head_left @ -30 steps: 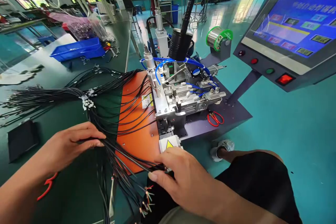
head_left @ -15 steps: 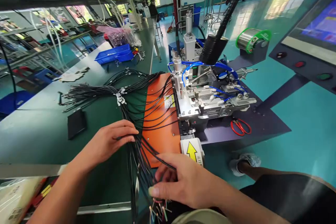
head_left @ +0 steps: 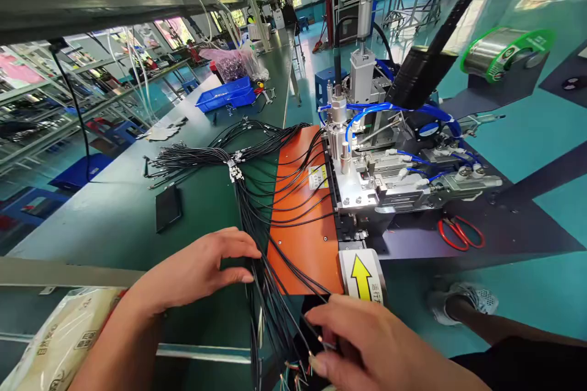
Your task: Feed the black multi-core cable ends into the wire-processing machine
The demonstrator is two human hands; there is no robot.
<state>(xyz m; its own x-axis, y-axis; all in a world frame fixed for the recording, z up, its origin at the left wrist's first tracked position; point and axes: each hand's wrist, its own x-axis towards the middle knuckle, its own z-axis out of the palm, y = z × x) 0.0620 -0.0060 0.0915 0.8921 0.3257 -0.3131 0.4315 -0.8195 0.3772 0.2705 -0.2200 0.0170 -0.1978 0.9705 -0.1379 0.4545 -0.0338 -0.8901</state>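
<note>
A bundle of thin black wires [head_left: 257, 208] lies across the green bench and an orange plate [head_left: 305, 220], hanging over the near edge with stripped ends below. My left hand [head_left: 202, 269] rests on the bundle near the bench edge, fingers pinched around some wires. My right hand [head_left: 376, 348] is lower, at the hanging ends, thumb and fingers closed on one or two wires. To the right of the plate stands a metal machine [head_left: 380, 171] with blue air hoses.
A yellow-arrow label [head_left: 362, 275] sits below the machine. Red scissors [head_left: 461, 232] lie on its dark base. A black pad [head_left: 167, 208] and a blue tray [head_left: 227, 95] are on the bench. A solder spool [head_left: 499, 52] stands at the right. A bag [head_left: 59, 336] lies at the lower left.
The view has swung left and tilted up. My right hand has moved lower along the hanging wire ends; my left hand stays on the bundle at the bench edge.
</note>
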